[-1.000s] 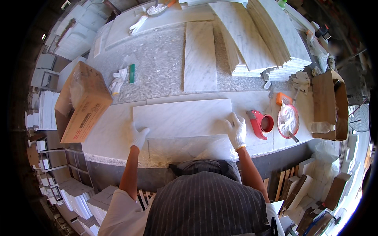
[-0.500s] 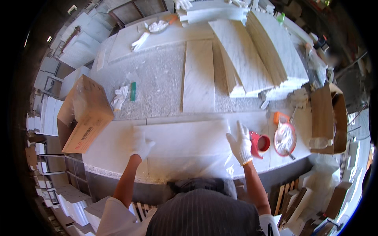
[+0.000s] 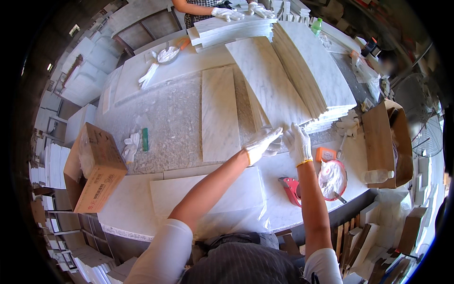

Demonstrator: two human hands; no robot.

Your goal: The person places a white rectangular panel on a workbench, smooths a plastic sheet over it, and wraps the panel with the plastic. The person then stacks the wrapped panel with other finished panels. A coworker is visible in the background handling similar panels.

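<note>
My left hand (image 3: 263,145), in a white knit glove, reaches to the near end of a grey-veined marble slab (image 3: 272,80), its fingers stretched out. Beside it my right hand (image 3: 298,144), gloved the same way, has its fingers extended toward that same end. Whether either hand presses on the slab cannot be made out. The slab lies aslant against a tall stack of similar slabs (image 3: 314,66). A white slab (image 3: 208,189) rests before me, with clear plastic film (image 3: 236,221) along its near side. Another marble slab (image 3: 220,113) lies flat left of my hands.
On the right are a red tape dispenser (image 3: 291,190), a bowl of white paste (image 3: 332,180), an orange box (image 3: 325,154) and a cardboard box (image 3: 388,142). Another carton (image 3: 97,168) stands left. Across the table, a co-worker's gloved hands (image 3: 228,14) rest on stacked slabs.
Both hands have left the white slab in front of me and moved to the leaning marble slab's near end. My left hand crossed to the right. The view has shifted.
</note>
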